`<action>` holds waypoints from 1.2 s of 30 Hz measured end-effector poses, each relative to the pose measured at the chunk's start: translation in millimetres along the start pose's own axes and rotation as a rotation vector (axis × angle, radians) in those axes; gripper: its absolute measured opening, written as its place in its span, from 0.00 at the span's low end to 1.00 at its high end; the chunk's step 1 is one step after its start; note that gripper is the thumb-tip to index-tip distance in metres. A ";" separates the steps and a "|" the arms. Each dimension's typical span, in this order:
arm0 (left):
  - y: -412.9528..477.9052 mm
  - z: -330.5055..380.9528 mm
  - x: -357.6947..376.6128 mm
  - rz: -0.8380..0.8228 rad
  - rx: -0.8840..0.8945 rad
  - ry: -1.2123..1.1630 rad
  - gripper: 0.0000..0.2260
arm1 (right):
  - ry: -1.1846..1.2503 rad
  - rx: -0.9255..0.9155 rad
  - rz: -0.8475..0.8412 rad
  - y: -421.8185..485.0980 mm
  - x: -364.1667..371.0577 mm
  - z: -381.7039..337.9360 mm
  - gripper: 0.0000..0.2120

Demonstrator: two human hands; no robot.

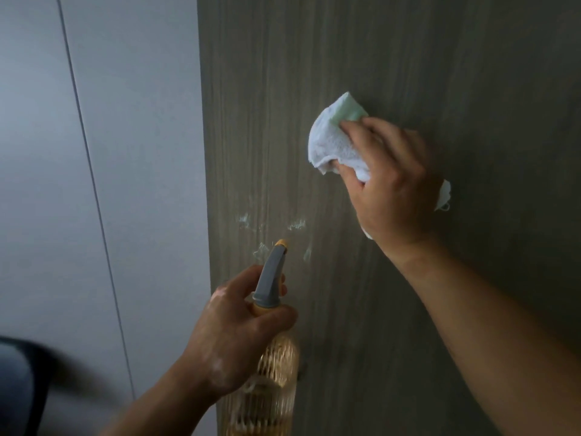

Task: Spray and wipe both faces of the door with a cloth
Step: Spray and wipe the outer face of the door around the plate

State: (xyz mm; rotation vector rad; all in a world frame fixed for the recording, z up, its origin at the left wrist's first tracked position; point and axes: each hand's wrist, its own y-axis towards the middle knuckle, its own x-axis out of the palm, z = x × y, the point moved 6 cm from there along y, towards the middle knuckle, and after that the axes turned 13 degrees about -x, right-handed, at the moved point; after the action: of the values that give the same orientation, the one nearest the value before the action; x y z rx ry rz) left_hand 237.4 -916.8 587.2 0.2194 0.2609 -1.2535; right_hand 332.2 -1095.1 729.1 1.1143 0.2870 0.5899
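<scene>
A grey-brown wood-grain door (408,58) fills the right of the view. My right hand (390,187) grips a bunched white cloth (330,143) with a pale green corner and presses it against the door face. Lower left, my left hand (232,338) grips the neck of a spray bottle (270,278) with a grey and yellow head, its amber body wrapped in netting. The nozzle points at the door. Wet spray marks (273,234) glisten on the door just beyond the nozzle, below and left of the cloth.
The door's left edge (206,190) runs down the middle of the view. A pale grey wall (125,152) with a thin dark vertical seam lies to the left. A dark blurred object (22,382) sits at the bottom left corner.
</scene>
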 end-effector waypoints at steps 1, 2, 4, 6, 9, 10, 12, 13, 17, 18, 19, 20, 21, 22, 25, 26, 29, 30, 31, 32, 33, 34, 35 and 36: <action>0.2 -1.6 -1.8 0.005 0.002 -0.005 0.12 | 0.013 -0.025 -0.020 -7.8 0.2 -6.8 0.16; 0.3 -2.7 -4.1 0.011 0.005 -0.011 0.12 | 0.036 -0.058 -0.048 -19.8 0.4 -16.2 0.16; -1.2 -4.8 -10.4 0.033 0.015 -0.018 0.11 | 0.099 -0.152 -0.129 -58.4 -0.6 -41.3 0.16; -3.0 -6.9 -17.3 0.053 0.023 -0.030 0.11 | 0.173 -0.305 -0.228 -105.0 -3.0 -68.4 0.16; -5.6 -13.9 -25.9 0.068 0.026 -0.023 0.12 | 0.254 -0.528 -0.361 -147.5 -3.7 -91.3 0.13; -6.5 -15.9 -28.3 0.070 0.029 -0.025 0.12 | 0.261 -0.551 -0.372 -146.2 -2.0 -91.1 0.13; -8.5 -18.3 -30.6 0.061 0.031 -0.031 0.13 | 0.243 -0.490 -0.334 -122.6 2.3 -85.0 0.14; -9.8 -18.6 -31.1 0.050 0.031 -0.035 0.14 | 0.220 -0.426 -0.287 -102.1 5.0 -79.6 0.14; -11.6 -18.8 -34.2 0.043 0.034 -0.023 0.16 | 0.138 -0.170 -0.142 -11.3 24.5 -58.5 0.16; -11.2 -19.2 -35.6 0.046 0.032 -0.029 0.16 | 0.127 -0.122 -0.118 6.3 29.4 -54.9 0.18; -10.9 -19.7 -36.9 0.047 0.029 -0.033 0.16 | 0.120 -0.076 -0.095 19.6 32.7 -52.1 0.18; -10.5 -19.8 -38.1 0.047 0.027 -0.032 0.16 | 0.113 -0.037 -0.074 27.7 34.2 -51.0 0.18; -9.9 -20.1 -39.6 0.046 0.027 -0.028 0.17 | 0.101 -0.019 -0.061 29.3 35.2 -52.9 0.18; -9.3 -20.9 -41.4 0.045 0.026 -0.029 0.17 | 0.087 -0.029 -0.056 24.3 34.9 -58.2 0.17; -7.6 -26.3 -47.9 0.057 0.029 -0.037 0.16 | 0.141 -0.195 -0.142 -27.3 32.6 -91.5 0.14; -7.3 -28.4 -49.8 0.067 0.037 -0.029 0.15 | 0.185 -0.271 -0.203 -51.9 30.7 -104.4 0.14; -9.7 -31.7 -54.6 0.080 0.047 -0.019 0.14 | 0.273 -0.419 -0.362 -107.4 24.7 -129.4 0.15; -10.3 -32.1 -55.5 0.076 0.047 -0.013 0.14 | 0.279 -0.432 -0.378 -112.9 24.5 -129.9 0.15; -10.1 -33.2 -56.7 0.071 0.051 -0.006 0.14 | 0.276 -0.437 -0.379 -111.9 25.6 -127.9 0.15; -9.7 -34.0 -57.6 0.063 0.054 -0.002 0.14 | 0.267 -0.433 -0.371 -106.5 26.7 -124.5 0.15; -9.4 -33.7 -58.3 0.054 0.054 -0.004 0.14 | 0.254 -0.416 -0.348 -96.2 27.4 -119.2 0.15; -9.3 -33.1 -59.3 0.048 0.051 -0.009 0.14 | 0.239 -0.379 -0.309 -81.4 28.0 -111.3 0.15; -8.8 -33.0 -60.2 0.042 0.048 -0.007 0.15 | 0.220 -0.323 -0.261 -63.9 28.7 -101.7 0.16; -8.1 -32.7 -60.7 0.036 0.046 -0.002 0.16 | 0.197 -0.254 -0.212 -44.5 29.5 -90.7 0.16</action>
State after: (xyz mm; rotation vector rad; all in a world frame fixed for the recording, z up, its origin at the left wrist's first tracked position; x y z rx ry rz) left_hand 209.7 -854.3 575.0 0.2610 0.2258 -1.2248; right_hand 324.3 -1023.3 652.5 0.7706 0.4803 0.5310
